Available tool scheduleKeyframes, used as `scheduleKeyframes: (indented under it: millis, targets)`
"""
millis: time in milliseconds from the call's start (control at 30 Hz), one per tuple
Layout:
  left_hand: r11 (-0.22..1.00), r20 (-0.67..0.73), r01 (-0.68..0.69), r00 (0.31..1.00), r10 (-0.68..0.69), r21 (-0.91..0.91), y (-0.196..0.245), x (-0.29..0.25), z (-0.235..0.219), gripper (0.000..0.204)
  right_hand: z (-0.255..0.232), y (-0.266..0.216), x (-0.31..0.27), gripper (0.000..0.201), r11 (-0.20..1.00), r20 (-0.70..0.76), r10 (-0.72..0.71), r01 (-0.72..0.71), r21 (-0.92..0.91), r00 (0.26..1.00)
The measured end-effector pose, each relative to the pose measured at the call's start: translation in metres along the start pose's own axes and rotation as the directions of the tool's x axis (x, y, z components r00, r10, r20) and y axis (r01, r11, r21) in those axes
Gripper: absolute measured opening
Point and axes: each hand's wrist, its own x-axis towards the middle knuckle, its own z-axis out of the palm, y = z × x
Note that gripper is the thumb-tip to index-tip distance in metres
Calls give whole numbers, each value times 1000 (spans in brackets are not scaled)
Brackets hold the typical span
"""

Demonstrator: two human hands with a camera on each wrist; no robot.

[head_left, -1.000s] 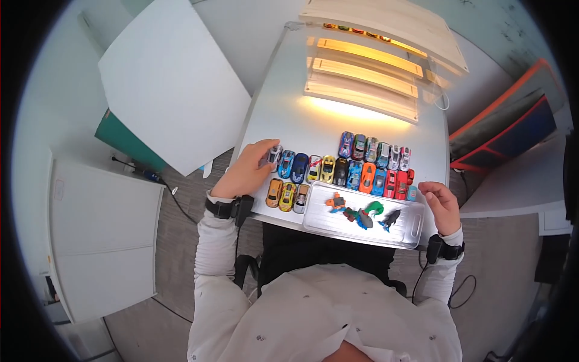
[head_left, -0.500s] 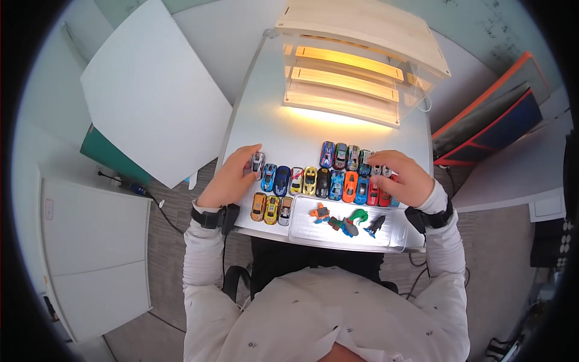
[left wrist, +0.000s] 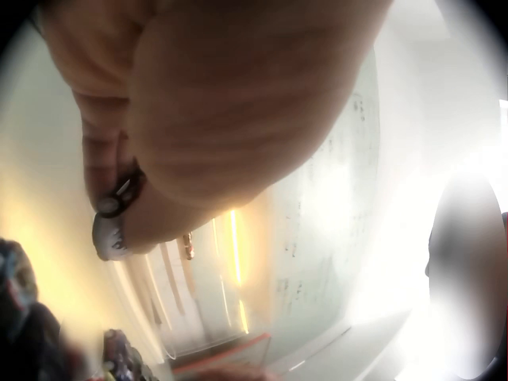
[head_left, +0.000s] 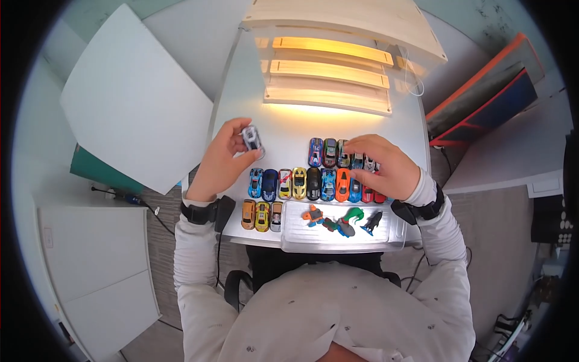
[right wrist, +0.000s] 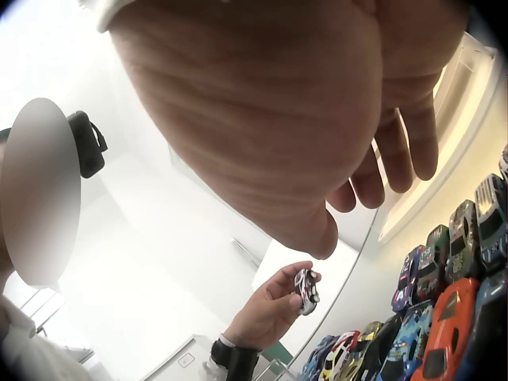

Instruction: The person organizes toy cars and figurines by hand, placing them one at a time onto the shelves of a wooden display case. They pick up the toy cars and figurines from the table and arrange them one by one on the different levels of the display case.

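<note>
My left hand (head_left: 221, 155) pinches a silver-white toy car (head_left: 252, 140) between thumb and fingers, lifted at the left end of the toy car rows. The same toy car (right wrist: 306, 290) shows in the right wrist view, upright in the fingertips. My right hand (head_left: 386, 168) hangs over the right part of the rows with fingers and thumb spread, holding nothing. It hides several cars in the head view. Beneath its fingers are an orange car (head_left: 342, 184) in the middle row and a blue car (head_left: 315, 152) at the left of the back row.
A clear tray (head_left: 295, 240) with several small toy animals stands at the front edge. Left of it are three cars, among them an orange-brown one (head_left: 248, 215). A lit wooden shelf (head_left: 329, 95) stands at the back. Dark-blue panels (head_left: 500, 102) lean at the right.
My left hand has raised the silver-white car out of the row's left end. My right hand has come from beside the tray to over the cars. The head view has shifted.
</note>
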Motion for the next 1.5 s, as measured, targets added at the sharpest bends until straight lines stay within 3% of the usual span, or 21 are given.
scheduleKeyframes:
  millis: [100, 133, 200, 267, 367, 500, 800, 900, 1000, 1100, 1333, 1500]
  targets:
    - [996, 127, -55, 990, 64, -74, 17, 23, 30, 57, 6, -2, 7, 51, 999, -36, 31, -30, 28, 999]
    - [996, 155, -70, 985, 78, -57, 24, 30, 42, 57, 6, -2, 9, 53, 990, 9, 115, -115, 85, 993]
    - [997, 202, -11, 979, 25, -71, 45, 40, 66, 57, 18, 11, 11, 52, 869, -16, 228, -196, 454, 973]
    - [995, 237, -24, 970, 47, -97, 51, 50, 88, 57, 29, 18, 11, 51, 620, -24, 335, -202, 758, 942]
    - [994, 271, -94, 956, 108, -63, 46, 63, 114, 57, 24, 30, 10, 47, 466, 36, 400, -238, 852, 916]
    - [990, 347, -135, 931, 110, 47, 47, 78, 131, 63, 16, 43, 6, 35, 378, 66, 466, -266, 887, 882]
    - [885, 481, -345, 861, 166, 313, 57, 97, 144, 72, 19, 74, -2, 27, 122, 83, 507, -166, 978, 858]
    - [882, 470, -331, 870, 148, 335, 58, 100, 150, 73, 16, 71, 1, 29, 200, 54, 503, -177, 964, 863]
    - [803, 430, -463, 854, 292, 375, 50, 104, 157, 72, 15, 84, -1, 31, 170, 56, 474, -154, 973, 879]
    - [770, 434, -466, 858, 274, 436, 51, 109, 158, 72, 14, 88, -2, 32, 152, 46, 489, -137, 979, 871]
    - [529, 503, -696, 718, 482, 487, 54, 135, 155, 65, 15, 97, -5, 32, 131, -12, 529, -68, 989, 848]
    - [280, 426, -731, 616, 662, 622, 65, 192, 144, 49, 11, 104, -12, 30, 136, -11, 566, -81, 987, 824]
